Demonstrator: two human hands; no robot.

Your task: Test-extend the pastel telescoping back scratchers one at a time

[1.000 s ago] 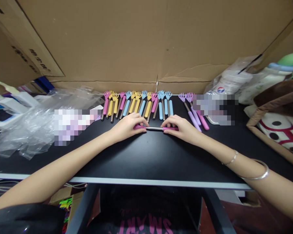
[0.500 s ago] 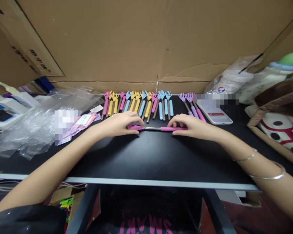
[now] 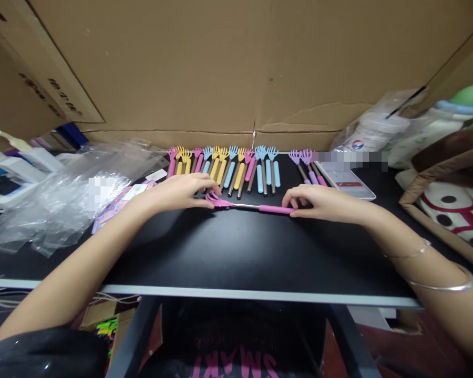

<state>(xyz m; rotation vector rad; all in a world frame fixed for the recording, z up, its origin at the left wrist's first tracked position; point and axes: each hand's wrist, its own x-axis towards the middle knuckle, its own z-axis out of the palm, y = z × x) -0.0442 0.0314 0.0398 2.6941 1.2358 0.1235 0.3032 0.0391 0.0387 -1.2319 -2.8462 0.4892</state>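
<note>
In the head view, the black surface [image 3: 236,252] gives room between its pale front edge [image 3: 236,294] and the pink scratcher [image 3: 260,208], whose handle end the right hand [image 3: 325,203] pinches while the left hand [image 3: 183,193] curls at its claw, grip unclear, with a scratcher row [image 3: 230,176] close behind, plastic bags [image 3: 63,194] left and a phone [image 3: 350,185] right

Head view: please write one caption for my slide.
Left hand at the claws, right hand holding the handle of a pink back scratcher, with more scratchers behind on a black table.
</note>
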